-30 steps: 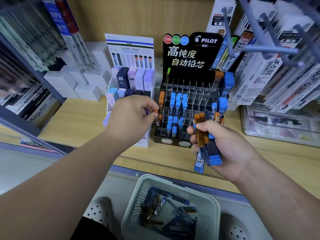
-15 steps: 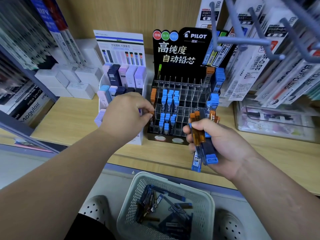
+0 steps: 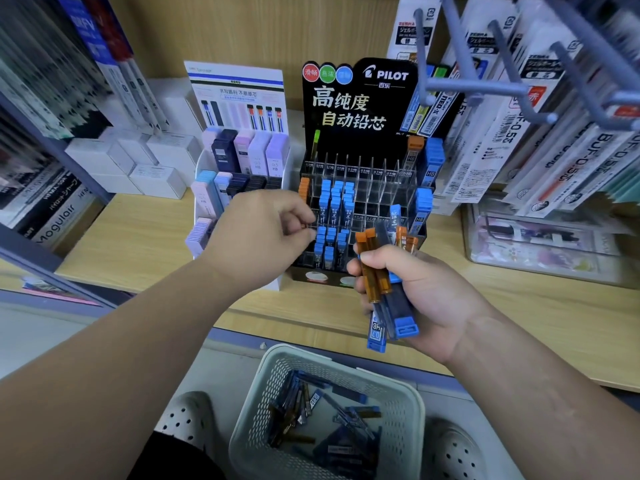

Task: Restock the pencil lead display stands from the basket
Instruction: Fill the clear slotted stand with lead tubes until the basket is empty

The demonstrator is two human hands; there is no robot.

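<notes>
Centrally, the black display stand (image 3: 346,109) sits on the wooden shelf (image 3: 138,244). The left hand (image 3: 263,233) pinches an orange case (image 3: 304,225), mostly hidden, at the stand's left column; the right hand (image 3: 426,289) grips a bundle of lead cases (image 3: 381,292) just before it. The basket (image 3: 254,414) below holds more.

left hand (image 3: 263,233): reaching forward, fingertips pinching lead case (image 3: 304,225) | right hand (image 3: 419,292): fist gripping lead cases (image 3: 372,271)

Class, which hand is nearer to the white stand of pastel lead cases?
Left. The left hand is directly in front of the white stand; the right hand, gripping lead cases, is farther right, before the black stand.
</notes>
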